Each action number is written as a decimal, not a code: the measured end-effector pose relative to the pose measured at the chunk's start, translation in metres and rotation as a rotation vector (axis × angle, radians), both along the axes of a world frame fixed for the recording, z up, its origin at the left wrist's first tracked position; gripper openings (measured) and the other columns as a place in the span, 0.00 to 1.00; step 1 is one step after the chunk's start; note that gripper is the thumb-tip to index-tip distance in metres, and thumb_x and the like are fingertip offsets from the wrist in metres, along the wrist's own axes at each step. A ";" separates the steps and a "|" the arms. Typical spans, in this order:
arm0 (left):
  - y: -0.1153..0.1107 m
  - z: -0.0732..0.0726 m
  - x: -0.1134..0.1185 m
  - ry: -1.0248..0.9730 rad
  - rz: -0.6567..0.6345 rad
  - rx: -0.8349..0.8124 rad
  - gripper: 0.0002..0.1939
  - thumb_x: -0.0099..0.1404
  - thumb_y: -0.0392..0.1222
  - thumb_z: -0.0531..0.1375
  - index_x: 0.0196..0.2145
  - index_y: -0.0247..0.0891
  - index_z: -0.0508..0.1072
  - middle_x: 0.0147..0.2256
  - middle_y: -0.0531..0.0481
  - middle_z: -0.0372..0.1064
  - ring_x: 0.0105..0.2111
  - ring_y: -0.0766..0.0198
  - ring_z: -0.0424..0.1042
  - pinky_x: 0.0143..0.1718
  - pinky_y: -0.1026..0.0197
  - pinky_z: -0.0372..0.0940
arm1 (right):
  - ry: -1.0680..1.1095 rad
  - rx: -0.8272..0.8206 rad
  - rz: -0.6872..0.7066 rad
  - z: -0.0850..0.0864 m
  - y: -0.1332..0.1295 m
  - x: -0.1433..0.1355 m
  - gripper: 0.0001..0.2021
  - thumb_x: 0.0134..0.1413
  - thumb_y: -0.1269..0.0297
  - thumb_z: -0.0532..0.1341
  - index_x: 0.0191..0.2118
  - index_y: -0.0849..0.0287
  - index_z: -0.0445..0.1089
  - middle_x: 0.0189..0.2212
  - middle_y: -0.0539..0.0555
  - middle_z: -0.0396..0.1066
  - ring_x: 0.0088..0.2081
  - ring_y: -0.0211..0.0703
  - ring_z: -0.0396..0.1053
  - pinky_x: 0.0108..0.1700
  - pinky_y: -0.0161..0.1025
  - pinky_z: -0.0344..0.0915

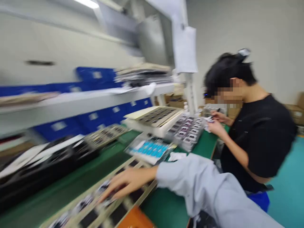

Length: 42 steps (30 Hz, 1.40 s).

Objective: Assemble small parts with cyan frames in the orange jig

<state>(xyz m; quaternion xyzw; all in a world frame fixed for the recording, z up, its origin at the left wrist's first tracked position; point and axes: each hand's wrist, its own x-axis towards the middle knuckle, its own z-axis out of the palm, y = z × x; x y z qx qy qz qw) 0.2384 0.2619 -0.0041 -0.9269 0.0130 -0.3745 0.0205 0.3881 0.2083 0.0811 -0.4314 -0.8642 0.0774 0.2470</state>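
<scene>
My right hand [128,182], in a light grey sleeve [190,180], reaches over a long beige tray [144,196] at the lower middle. Its fingers and thumb point down and close about a small white-and-black part [108,202] in the tray; blur hides the exact contact. More such parts [83,202] sit in the row to the left. Dark rectangular pockets [118,213] run along the near side. An orange item [136,218] lies at the tray's near edge. My left hand is out of view.
Beyond the tray lie a clear bag with blue pieces [152,148] and a plastic tray of parts [187,129]. At right, a co-worker [256,136] handles a small item. Blue bins [80,125] and a white shelf [99,96] line the back. Black holders [59,161] stand left.
</scene>
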 end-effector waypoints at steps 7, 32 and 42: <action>-0.092 -0.039 -0.111 0.102 0.195 -0.215 0.14 0.70 0.43 0.53 0.50 0.47 0.73 0.44 0.53 0.79 0.50 0.58 0.71 0.64 0.43 0.47 | 0.353 -0.177 0.445 -0.065 -0.031 0.004 0.06 0.62 0.67 0.63 0.40 0.65 0.76 0.32 0.57 0.77 0.32 0.39 0.75 0.35 0.31 0.70; -0.080 -0.040 -0.106 0.037 0.164 -0.254 0.21 0.68 0.58 0.54 0.46 0.39 0.72 0.43 0.46 0.78 0.46 0.52 0.66 0.53 0.45 0.52 | 0.250 -0.106 0.437 -0.093 -0.031 0.021 0.08 0.58 0.65 0.66 0.44 0.54 0.72 0.49 0.56 0.74 0.47 0.47 0.65 0.47 0.49 0.67; -0.091 -0.028 -0.104 0.256 0.256 -0.335 0.27 0.66 0.63 0.55 0.54 0.44 0.72 0.50 0.43 0.72 0.51 0.47 0.61 0.54 0.41 0.49 | 0.278 -0.005 0.420 -0.096 -0.030 0.021 0.08 0.57 0.67 0.66 0.43 0.53 0.73 0.48 0.56 0.75 0.42 0.46 0.68 0.43 0.46 0.69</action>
